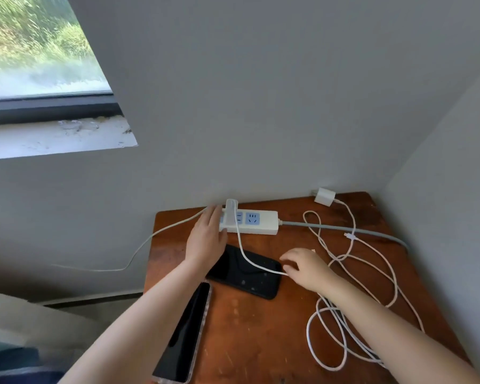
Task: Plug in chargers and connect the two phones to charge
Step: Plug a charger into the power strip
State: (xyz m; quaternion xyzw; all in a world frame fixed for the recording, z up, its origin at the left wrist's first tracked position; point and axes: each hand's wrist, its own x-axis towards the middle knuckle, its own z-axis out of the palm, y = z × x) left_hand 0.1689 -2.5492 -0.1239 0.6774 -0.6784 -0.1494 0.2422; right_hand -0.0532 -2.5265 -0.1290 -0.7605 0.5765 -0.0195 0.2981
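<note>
Worn wooden table (261,328) jammed in a grey corner. I count two dark glossy phones: one (247,270) flat mid-table, one (185,333) at the near edge, partly cut off. Two white chargers: one (231,214) in the power strip (261,221), one (324,196) loose by the wall. My left hand (207,239) lies open, flat against the strip; my right hand (306,268) pinches the plugged charger's cable (244,250), tip hidden.

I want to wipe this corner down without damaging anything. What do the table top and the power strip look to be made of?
The table top looks like reddish-brown wood or wood veneer with a worn varnish: visible grain, pale scuffs and dull patches. The power strip looks like smooth white moulded plastic with blue socket faces, semi-matt with soft edges. Neither can be confirmed from the look alone.
</note>
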